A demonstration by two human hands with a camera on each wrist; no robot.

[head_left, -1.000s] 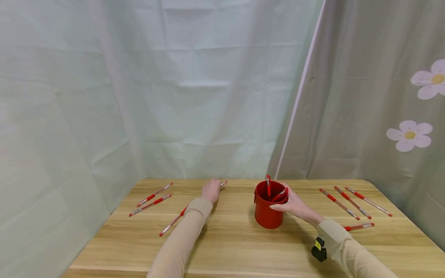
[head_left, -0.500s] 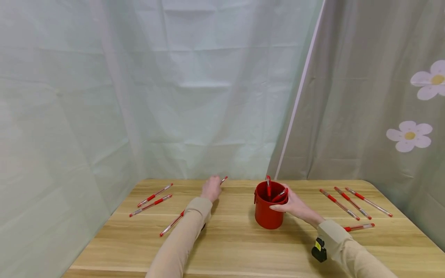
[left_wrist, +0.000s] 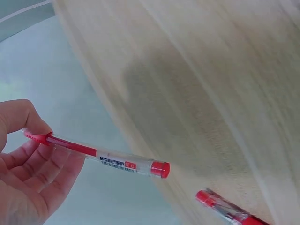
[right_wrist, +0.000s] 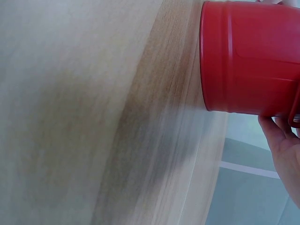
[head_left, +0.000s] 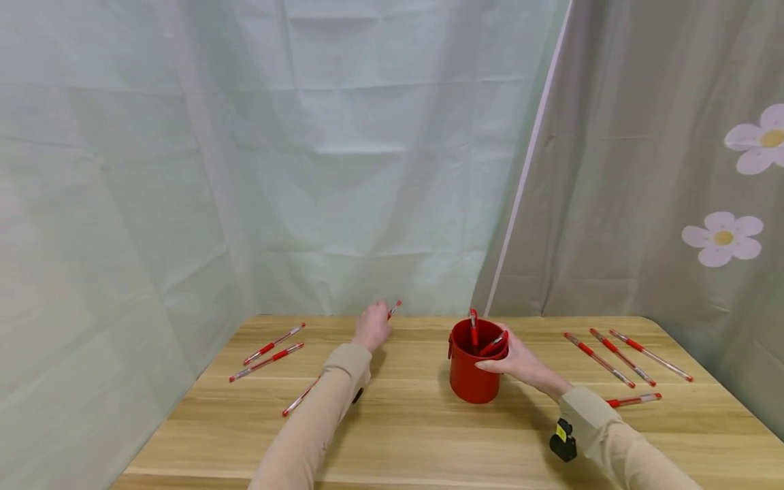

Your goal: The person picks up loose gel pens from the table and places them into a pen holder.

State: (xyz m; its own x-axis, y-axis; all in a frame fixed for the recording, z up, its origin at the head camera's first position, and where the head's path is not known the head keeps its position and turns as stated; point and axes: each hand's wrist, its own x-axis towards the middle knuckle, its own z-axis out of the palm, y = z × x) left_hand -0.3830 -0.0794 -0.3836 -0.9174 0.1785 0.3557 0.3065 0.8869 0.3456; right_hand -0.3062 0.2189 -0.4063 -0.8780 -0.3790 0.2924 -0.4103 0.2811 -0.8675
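Observation:
In the left wrist view, my left hand (left_wrist: pixel 33 183) pinches a clear gel pen (left_wrist: pixel 117 161) with a red grip and red cap between thumb and fingers. The head view has this left hand (head_left: pixel 372 328) raised near the table's back edge, the pen's red tip pointing up and right. My right hand (head_left: pixel 523 364) grips a red pail-shaped pen holder (head_left: pixel 474 381) by its right side, thumb near the rim. Inside the holder lean a red pen (head_left: pixel 474 330) and another red pen (head_left: pixel 493 344). The holder's wall (right_wrist: pixel 253 56) fills the upper right of the right wrist view.
On the wooden table (head_left: pixel 404 442), several red pens lie at the right, including one pen (head_left: pixel 599 361) and one partly behind my right sleeve (head_left: pixel 637 400). To the left are a pen (head_left: pixel 273 344), a second pen (head_left: pixel 266 362) and a third (head_left: pixel 300 398) partly covered by my left forearm. Curtains hang behind.
My left hand has risen with the pen from the tabletop near the back edge, and the pen has tilted more upright. The right hand and the holder have stayed put.

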